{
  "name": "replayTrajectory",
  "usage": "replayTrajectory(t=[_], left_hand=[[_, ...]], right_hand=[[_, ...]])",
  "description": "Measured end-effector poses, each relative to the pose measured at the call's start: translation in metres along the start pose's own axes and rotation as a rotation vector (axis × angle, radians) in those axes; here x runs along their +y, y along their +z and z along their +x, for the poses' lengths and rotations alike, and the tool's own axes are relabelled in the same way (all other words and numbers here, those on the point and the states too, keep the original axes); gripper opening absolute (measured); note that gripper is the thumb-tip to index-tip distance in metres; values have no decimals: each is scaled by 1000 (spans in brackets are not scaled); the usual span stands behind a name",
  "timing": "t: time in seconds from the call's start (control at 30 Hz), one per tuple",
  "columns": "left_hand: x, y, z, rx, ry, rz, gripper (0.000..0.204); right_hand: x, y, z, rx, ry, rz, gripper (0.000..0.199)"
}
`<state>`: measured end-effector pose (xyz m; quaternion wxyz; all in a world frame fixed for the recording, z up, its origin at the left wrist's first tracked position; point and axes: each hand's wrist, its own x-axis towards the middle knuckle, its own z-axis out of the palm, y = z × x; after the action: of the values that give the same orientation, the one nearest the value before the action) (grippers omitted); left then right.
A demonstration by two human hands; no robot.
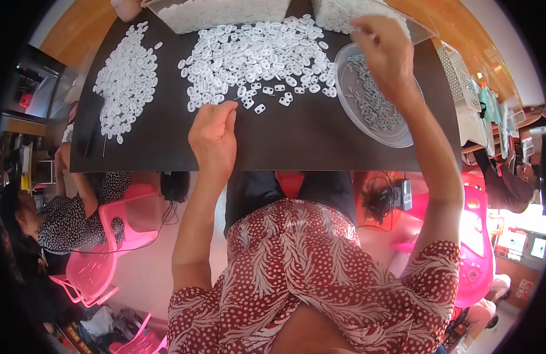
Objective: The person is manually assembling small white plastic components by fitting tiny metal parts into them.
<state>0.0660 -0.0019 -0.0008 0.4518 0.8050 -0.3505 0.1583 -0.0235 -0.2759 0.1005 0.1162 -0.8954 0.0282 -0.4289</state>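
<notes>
My left hand (212, 134) rests closed at the near edge of a heap of small white oval plastic pieces with two holes (255, 56). Whatever its fingers hold, if anything, is hidden. Raised over the far part of a round clear tray (395, 140), my right hand (384, 56) has its fingers curled together, slightly blurred; I cannot make out what is in them. Inside the tray lie many small grey screws (376, 109). A few white pieces (260, 109) lie loose between my left hand and the tray.
A second pile of white pieces (128, 79) covers the table's left side, with a thin dark tool (96, 121) near it. Two clear bins (223, 15) (423, 26) of white pieces stand at the back. A perforated white basket (460, 76) is at right. Another person (69, 218) sits at left.
</notes>
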Motion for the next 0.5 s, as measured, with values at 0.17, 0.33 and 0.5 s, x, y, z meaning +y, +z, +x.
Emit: replayTrajectory(t=[0.17,0.33,0.5], left_hand=[[-6,4,10,9,36,83,16],[7,16,10,-55,159,81,16],[9,30,13,-117,249,228,12]], right_hand=[[-33,1,-28,-190,-95,100,9],[-52,28,-40,-273,-82,232,8],[-66,43,-41,-331,-91,233,6]])
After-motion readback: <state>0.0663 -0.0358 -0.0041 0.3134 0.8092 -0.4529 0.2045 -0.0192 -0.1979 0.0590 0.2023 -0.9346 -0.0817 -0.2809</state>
